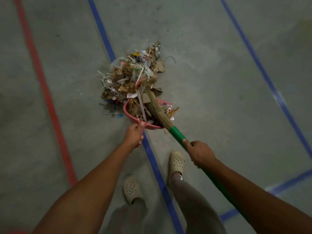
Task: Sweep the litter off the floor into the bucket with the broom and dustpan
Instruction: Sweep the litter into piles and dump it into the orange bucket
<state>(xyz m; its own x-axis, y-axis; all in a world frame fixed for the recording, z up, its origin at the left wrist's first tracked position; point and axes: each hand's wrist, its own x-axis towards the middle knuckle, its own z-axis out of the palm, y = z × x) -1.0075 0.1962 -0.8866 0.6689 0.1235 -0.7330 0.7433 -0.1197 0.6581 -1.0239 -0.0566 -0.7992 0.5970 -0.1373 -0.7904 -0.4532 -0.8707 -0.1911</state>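
On my head feed, I look straight down at a grey concrete floor [211, 81]. The left grip [134, 135] is wrapped tight round the short handle of the pink dustpan [125, 109], fingers curled under it. The pan's mouth points away from me toward the litter pile [133, 76].

The pile is a mound of cardboard scraps, torn paper, clear plastic and white strips. It lies on the floor just beyond the pan, its near edge touching the pan's mouth, and it covers part of a blue tape line [103, 34]. Some of the litter is already in the pan: brown card pieces and a long white strip that runs from the pile back to the pan's handle. A few small blue bits [118, 116] lie on the floor beside the pan's left wall, and a bent grey wire [169, 58] sits just right of the pile.

The right grip [200, 153] is closed round the green shaft of the broom [176, 133], one digit laid straight along the shaft toward the head. The straw bristles lie across the load in the pan, and their tips reach the near edge of the pile. The shaft runs back under my right forearm toward the lower right.

Two beige clogs stand on either side of the same blue line, the right clog [176, 162] ahead of the left clog [132, 189]. A red line [38, 68] runs down the left. A second blue line [253, 53] runs down the right.
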